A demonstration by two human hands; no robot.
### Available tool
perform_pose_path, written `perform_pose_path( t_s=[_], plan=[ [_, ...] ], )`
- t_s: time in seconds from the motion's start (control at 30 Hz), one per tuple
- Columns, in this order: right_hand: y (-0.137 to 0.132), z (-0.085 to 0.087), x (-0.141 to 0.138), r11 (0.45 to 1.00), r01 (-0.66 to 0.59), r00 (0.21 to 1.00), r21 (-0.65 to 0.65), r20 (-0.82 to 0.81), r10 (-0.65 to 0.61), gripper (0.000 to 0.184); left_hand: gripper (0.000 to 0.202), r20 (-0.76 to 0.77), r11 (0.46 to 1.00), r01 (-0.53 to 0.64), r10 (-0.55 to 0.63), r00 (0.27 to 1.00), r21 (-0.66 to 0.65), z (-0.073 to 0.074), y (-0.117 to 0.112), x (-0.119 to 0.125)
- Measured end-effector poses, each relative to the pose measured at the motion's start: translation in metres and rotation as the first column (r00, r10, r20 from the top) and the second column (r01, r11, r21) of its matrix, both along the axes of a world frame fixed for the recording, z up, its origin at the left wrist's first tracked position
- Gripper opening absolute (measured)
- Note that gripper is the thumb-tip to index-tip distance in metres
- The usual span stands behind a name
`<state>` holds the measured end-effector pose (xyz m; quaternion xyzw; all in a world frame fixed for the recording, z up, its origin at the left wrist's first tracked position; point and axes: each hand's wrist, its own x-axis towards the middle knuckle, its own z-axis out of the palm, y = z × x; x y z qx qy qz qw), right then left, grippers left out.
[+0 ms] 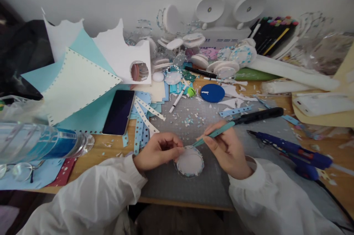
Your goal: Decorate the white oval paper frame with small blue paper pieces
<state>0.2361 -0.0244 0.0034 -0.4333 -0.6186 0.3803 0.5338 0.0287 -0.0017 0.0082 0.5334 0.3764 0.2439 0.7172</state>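
A round white disc with a clear rim and small pale blue bits around its edge rests on the grey cutting mat. Thumb and fingers of my left hand are pinched at its upper left edge. My right hand grips teal tweezers, whose tips point down at the disc's upper rim, close to my left fingertips. Whether the tips hold a bit is too small to tell. Beyond the disc, tiny blue and white paper bits lie scattered on the mat.
A black craft knife and a blue glue gun lie right. Left are a phone, punched paper strips, a water bottle and glasses. Behind stand a blue oval lid, white discs and markers.
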Motion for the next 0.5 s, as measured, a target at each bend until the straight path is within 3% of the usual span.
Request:
perform_pose_path(
  t_s=[0.2,0.4,0.5],
  plan=[
    [0.003,-0.006,0.004,0.99,0.013,0.988,-0.139,-0.149,-0.033,0.01,0.034,-0.009,1.0,-0.009,0.009,1.0,0.011,0.0,0.0,0.0],
    [0.014,-0.008,0.007,0.934,0.348,0.908,-0.086,-0.216,-0.358,0.009,0.032,-0.007,1.0,-0.016,0.016,1.0,0.017,-0.002,0.0,0.0],
    [0.018,-0.002,0.008,0.911,0.413,0.894,-0.012,-0.183,-0.408,0.01,0.03,-0.01,0.999,-0.005,0.005,1.0,0.044,-0.003,0.0,0.0]
  ],
)
